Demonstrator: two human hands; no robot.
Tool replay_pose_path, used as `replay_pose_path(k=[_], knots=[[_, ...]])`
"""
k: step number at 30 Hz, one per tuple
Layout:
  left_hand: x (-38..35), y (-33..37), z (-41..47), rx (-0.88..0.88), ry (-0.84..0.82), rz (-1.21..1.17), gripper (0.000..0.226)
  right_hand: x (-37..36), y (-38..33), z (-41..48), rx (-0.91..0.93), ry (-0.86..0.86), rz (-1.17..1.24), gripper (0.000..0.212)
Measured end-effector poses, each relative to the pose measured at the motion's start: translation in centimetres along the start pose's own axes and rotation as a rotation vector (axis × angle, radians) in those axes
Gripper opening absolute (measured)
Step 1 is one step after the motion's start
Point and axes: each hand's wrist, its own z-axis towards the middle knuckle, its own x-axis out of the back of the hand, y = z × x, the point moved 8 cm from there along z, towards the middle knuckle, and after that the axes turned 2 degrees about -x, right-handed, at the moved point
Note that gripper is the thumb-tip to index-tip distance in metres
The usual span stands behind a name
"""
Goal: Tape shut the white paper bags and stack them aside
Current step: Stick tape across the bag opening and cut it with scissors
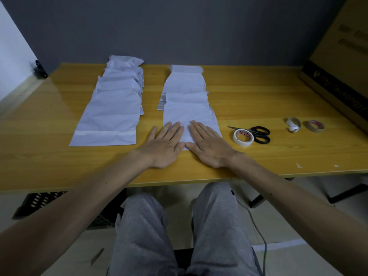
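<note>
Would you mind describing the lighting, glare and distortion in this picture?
Head view: dim, even light; a soft sheen on the table at far left; wide-angle stretching toward the corners; the print on the cardboard box is blurred.

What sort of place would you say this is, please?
Probably a makeshift packing desk in an office or stockroom: a wooden table against a grey wall, a tape roll and scissors, and a large cardboard box.

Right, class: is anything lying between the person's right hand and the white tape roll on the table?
Nothing visible. Only bare table separates the right hand, flat on the nearest white paper bag, from the white tape roll. The black scissors lie mostly right of the roll, their blades passing behind it.
</note>
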Motion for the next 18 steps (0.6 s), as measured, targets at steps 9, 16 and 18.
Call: replay_pose_path(k=[9, 16, 18], knots=[[0.3, -3.0, -2.7, 0.142, 0.053, -0.011, 0.058, 0.0, 0.1, 0.0, 0.016, 0.038, -0.004, 0.074], [3.5, 1.6, -2.5, -0.11, 0.254, -0.096, 0.074, 0.0, -0.2, -0.1, 0.004, 0.042, -0.022, 0.073], [2.9, 1.9, -1.6, -0.108, 0.228, -0.145, 0.064, 0.0, -0.3, -0.1, -0.004, 0.038, -0.016, 0.072]])
